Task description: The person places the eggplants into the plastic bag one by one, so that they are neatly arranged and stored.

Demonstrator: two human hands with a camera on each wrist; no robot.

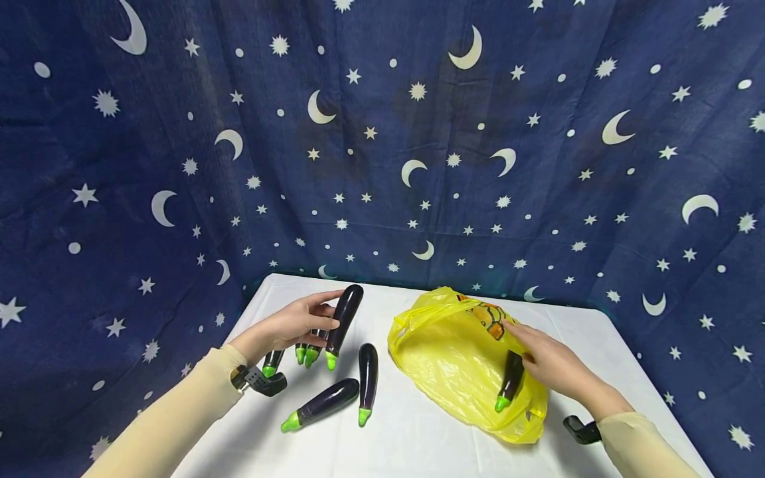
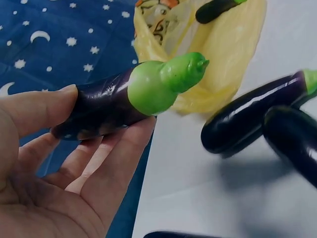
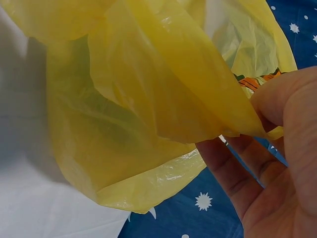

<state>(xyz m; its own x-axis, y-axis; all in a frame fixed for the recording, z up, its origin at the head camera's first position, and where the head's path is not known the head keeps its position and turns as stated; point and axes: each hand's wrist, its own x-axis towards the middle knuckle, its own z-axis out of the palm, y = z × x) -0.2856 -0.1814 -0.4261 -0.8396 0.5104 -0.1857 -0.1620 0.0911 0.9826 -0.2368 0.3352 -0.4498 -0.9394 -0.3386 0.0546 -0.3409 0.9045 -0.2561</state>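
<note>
Pinching an eggplant (image 1: 346,318) between thumb and fingers, the left hand (image 1: 295,323) in the head view holds it above the white surface (image 1: 430,441); two loose eggplants (image 1: 368,378) lie near each other, others partly hidden behind that hand; the right hand (image 1: 552,362) is at the yellow bag (image 1: 439,362), where another eggplant (image 1: 510,378) shows against the plastic; in the left wrist view, the green cap (image 2: 161,87) points away from the palm; in the right wrist view, thumb and fingers pinch the bag's edge.

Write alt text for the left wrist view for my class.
A left hand grips a green-capped eggplant. Other eggplants and a yellow bag lie on a white table; blue star-patterned cloth hangs at upper left.
</note>
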